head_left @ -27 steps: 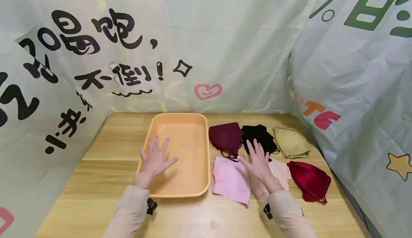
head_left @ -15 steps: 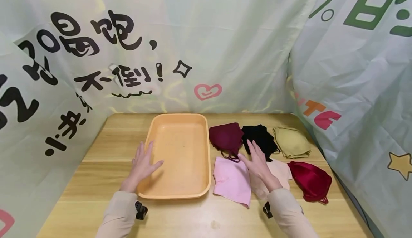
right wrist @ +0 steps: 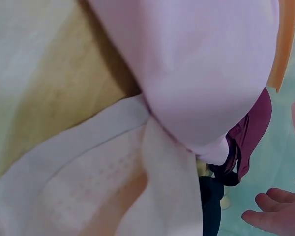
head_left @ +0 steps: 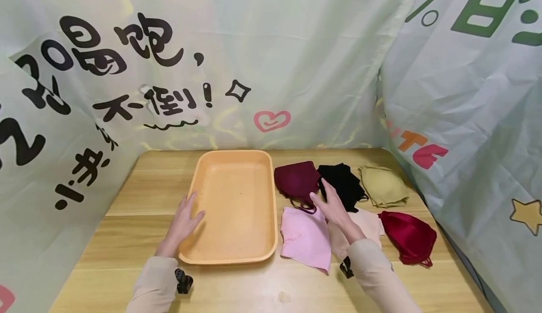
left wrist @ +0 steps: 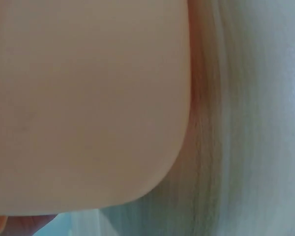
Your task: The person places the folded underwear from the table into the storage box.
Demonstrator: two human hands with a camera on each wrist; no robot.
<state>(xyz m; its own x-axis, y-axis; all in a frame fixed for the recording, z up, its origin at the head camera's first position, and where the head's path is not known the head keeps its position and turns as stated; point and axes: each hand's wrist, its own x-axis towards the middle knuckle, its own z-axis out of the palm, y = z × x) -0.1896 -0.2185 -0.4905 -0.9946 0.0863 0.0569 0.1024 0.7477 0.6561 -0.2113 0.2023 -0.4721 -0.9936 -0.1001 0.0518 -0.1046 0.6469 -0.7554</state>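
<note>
My left hand [head_left: 182, 223] is at the left rim of an orange plastic tray [head_left: 233, 209], fingers extended along it and thumb over the inside. In the left wrist view the tray's wall [left wrist: 88, 98] fills most of the picture. My right hand [head_left: 336, 209], fingers loosely straight and holding nothing, hovers over the clothes. Under its wrist lies a pale peach garment [head_left: 367, 222]; a pink one [head_left: 304, 237] is to its left. A maroon bra [head_left: 298, 179] and a black garment [head_left: 340, 183] lie just beyond the fingertips.
A folded khaki garment [head_left: 384, 187] lies at the back right of the wooden table [head_left: 237, 289], with a shiny red bra [head_left: 408, 237] in front of it. Printed cloth hangings [head_left: 322, 68] close off the back and both sides.
My left hand has moved left and slightly down, from above the tray's inside to its left rim, its fingers closer together. The right hand has shifted slightly left and turned more sideways.
</note>
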